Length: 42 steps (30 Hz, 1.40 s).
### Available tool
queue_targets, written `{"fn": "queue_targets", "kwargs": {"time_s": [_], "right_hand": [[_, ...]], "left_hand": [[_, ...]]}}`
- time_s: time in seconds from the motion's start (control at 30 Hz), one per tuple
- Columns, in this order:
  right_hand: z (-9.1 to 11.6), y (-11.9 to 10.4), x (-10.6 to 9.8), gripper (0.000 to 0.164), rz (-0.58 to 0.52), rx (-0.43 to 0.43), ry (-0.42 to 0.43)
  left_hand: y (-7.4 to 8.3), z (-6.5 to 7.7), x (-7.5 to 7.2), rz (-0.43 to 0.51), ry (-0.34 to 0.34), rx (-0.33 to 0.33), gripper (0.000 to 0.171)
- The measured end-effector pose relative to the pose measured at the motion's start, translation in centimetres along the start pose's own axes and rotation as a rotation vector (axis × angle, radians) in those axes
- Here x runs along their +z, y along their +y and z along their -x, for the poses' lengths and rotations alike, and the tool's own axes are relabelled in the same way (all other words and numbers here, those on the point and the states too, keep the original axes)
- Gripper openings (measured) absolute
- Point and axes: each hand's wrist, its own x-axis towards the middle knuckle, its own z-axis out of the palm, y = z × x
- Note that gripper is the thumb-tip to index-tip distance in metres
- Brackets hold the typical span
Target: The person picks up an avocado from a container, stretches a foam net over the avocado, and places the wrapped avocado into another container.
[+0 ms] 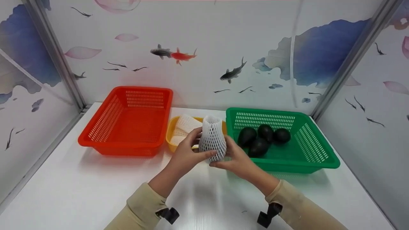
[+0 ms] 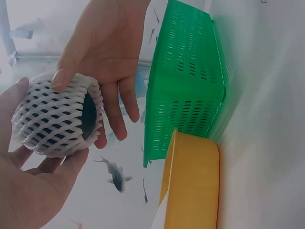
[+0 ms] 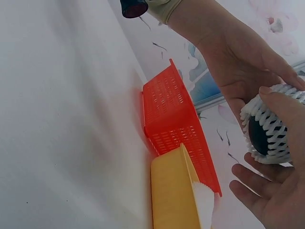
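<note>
1. A desk (image 1: 198, 207) is spreading beneath the left grip (image 1: 187, 155) and right grip (image 1: 238, 161).
2. A red basket (image 1: 127, 149) is standing left of them, a green basket (image 1: 297, 164) right.
3. Both grips, partly curled, are clamping a foam net (image 1: 212, 137).
4. Between them, a dark item (image 2: 89, 117) is showing inside.

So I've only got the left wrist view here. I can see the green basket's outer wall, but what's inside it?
Observer: The head view shows four dark, rounded objects in the green basket.
Operator: And what's in the yellow container?
Observer: Pale netting lies inside it, as the head view shows.
Operator: How does the upper end of the held mesh sleeve look?
Observer: From the head camera, it narrows toward the top.
</note>
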Motion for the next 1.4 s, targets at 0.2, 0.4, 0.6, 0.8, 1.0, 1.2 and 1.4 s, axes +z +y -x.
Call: {"fn": "queue_targets", "kwargs": {"time_s": [0.2, 0.4, 0.6, 0.8, 1.0, 1.2, 1.4], "right_hand": [[0.0, 0.0, 0.0, 0.086, 0.028, -0.007, 0.043], [0.1, -0.1, 0.1, 0.085, 0.035, -0.008, 0.063], [-0.2, -0.2, 0.2, 0.082, 0.013, -0.034, 0.086], [-0.1, -0.2, -0.1, 0.078, 0.036, -0.054, 0.085], [-0.2, -0.9, -0.5, 0.076, 0.093, -0.093, 0.036], [-0.1, -1.6, -0.5, 0.061, 0.041, -0.271, 0.12], [-0.2, -2.0, 0.0, 0.045, 0.118, -0.519, 0.219]], "left_hand": [[0.2, 0.1, 0.0, -0.005, -0.031, -0.026, 0.084], [0.0, 0.0, 0.0, 0.005, -0.051, -0.05, 0.091], [0.1, 0.0, 0.1, 0.041, -0.055, -0.058, 0.095], [0.5, 0.1, -0.1, 0.041, -0.051, -0.036, 0.095], [1.1, 0.3, -1.0, -0.002, -0.003, 0.008, 0.092], [1.4, 0.2, -1.8, 0.0, 0.057, 0.029, 0.088], [1.4, 0.2, -2.4, -0.026, 0.079, -0.001, 0.089]]}}
